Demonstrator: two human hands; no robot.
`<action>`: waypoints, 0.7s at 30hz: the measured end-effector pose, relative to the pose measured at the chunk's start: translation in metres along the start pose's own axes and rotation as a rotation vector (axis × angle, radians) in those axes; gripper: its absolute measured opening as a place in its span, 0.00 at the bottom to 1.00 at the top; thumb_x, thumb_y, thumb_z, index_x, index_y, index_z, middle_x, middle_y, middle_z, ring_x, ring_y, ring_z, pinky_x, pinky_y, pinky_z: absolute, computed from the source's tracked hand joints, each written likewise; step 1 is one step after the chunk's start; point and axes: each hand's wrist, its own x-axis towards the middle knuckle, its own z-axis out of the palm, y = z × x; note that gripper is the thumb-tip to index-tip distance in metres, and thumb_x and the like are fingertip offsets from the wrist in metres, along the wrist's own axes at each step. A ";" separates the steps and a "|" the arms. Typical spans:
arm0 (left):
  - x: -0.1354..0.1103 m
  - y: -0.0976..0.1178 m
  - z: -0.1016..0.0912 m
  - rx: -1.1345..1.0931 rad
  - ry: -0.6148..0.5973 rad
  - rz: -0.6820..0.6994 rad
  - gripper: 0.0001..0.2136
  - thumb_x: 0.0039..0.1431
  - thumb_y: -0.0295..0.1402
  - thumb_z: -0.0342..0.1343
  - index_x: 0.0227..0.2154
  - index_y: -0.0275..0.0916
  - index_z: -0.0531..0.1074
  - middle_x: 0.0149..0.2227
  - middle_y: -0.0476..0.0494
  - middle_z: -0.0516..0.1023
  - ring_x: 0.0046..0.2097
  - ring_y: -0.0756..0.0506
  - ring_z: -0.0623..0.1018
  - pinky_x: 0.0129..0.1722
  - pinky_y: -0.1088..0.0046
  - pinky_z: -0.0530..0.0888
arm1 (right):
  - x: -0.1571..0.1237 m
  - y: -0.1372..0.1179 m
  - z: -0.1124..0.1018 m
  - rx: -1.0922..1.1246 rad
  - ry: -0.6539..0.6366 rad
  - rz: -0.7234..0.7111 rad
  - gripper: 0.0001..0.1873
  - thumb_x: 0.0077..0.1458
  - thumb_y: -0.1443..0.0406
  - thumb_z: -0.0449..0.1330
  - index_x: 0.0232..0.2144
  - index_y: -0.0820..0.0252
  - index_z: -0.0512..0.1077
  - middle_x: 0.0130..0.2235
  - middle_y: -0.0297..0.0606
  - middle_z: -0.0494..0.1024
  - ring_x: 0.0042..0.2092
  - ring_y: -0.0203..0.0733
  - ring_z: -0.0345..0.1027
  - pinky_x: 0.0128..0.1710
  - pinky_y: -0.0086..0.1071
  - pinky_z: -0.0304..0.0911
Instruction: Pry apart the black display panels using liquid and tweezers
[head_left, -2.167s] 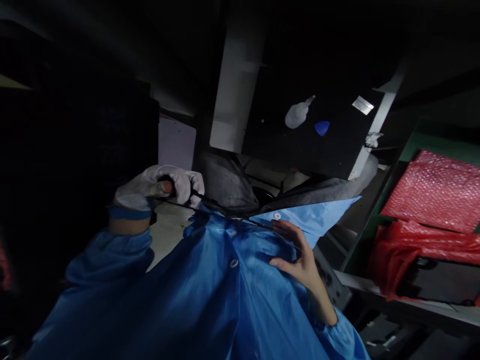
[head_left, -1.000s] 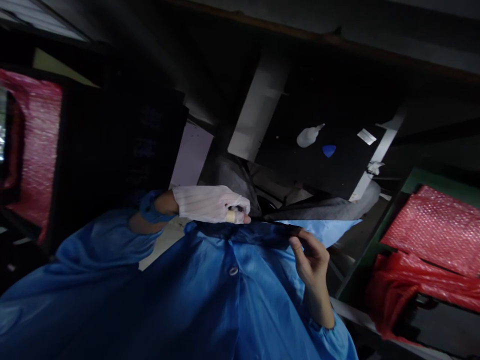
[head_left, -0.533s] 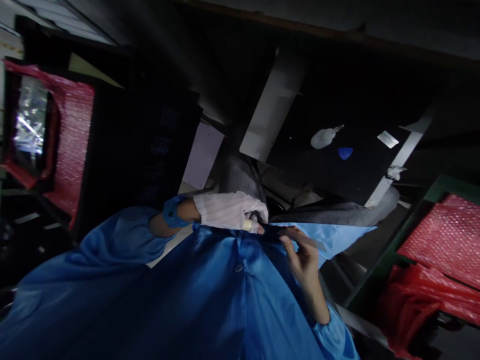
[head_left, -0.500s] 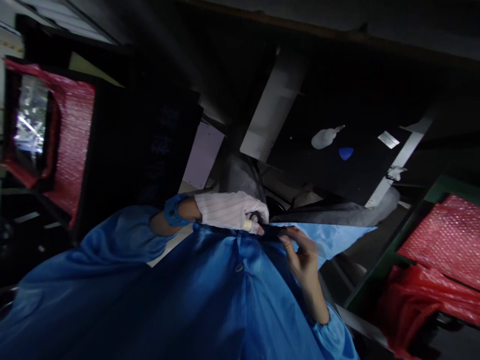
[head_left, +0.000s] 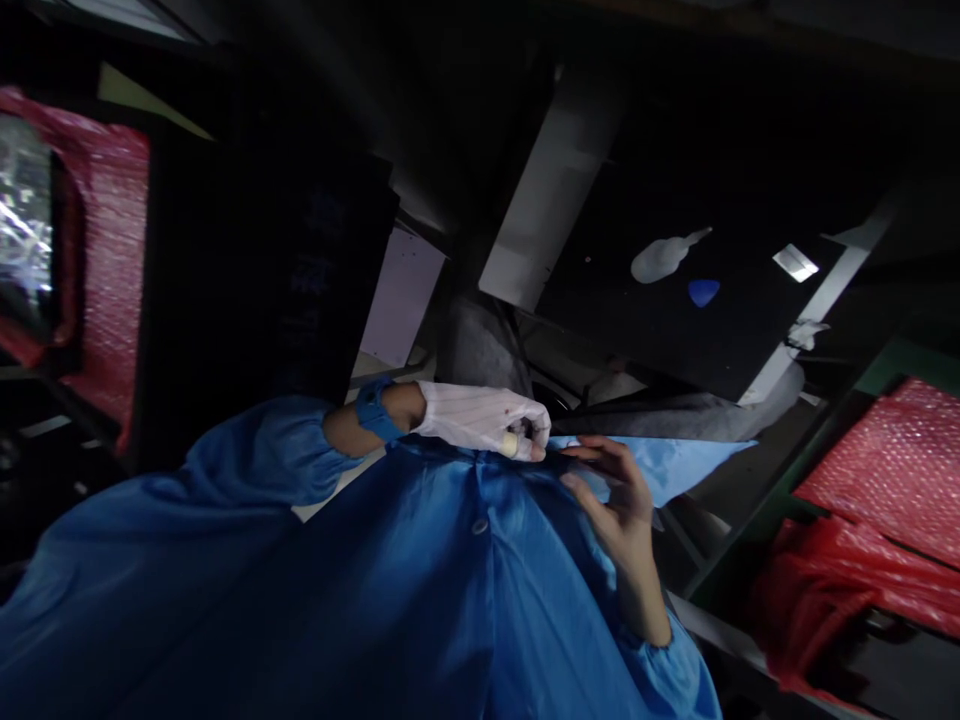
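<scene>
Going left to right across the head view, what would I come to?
Red bubble wrap around a shiny item, blue wristband, gloved left hand, bare right hand, small blue piece, second lot of red bubble wrap.

Faint column of characters (head_left: pixel 310 272) on black panel (head_left: pixel 247 290); too dim to read.

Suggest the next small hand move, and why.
I'd probably bring thumb and fingers of the right hand together: they stand apart, close to the gloved left hand, whose fingers curl inward. Anything held there is too dark to tell.
</scene>
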 end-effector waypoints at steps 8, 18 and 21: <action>0.006 0.001 -0.001 0.040 -0.030 0.005 0.14 0.78 0.46 0.60 0.45 0.38 0.75 0.43 0.49 0.78 0.43 0.47 0.73 0.47 0.71 0.69 | 0.021 -0.054 -0.024 -0.085 -0.055 -0.207 0.20 0.70 0.65 0.80 0.61 0.47 0.87 0.52 0.41 0.93 0.51 0.53 0.91 0.53 0.46 0.89; 0.010 0.003 0.001 0.218 -0.013 -0.010 0.16 0.78 0.46 0.52 0.42 0.39 0.75 0.42 0.44 0.81 0.40 0.45 0.77 0.43 0.69 0.67 | 0.038 -0.070 -0.031 -0.173 -0.164 -0.145 0.06 0.73 0.66 0.77 0.48 0.49 0.91 0.43 0.36 0.94 0.40 0.47 0.91 0.45 0.35 0.87; 0.012 -0.001 0.002 0.275 0.025 0.001 0.18 0.79 0.48 0.50 0.39 0.40 0.74 0.41 0.43 0.81 0.40 0.44 0.78 0.44 0.69 0.70 | 0.041 -0.069 -0.033 -0.189 -0.167 -0.128 0.06 0.73 0.67 0.77 0.48 0.48 0.91 0.44 0.35 0.94 0.41 0.47 0.91 0.46 0.35 0.88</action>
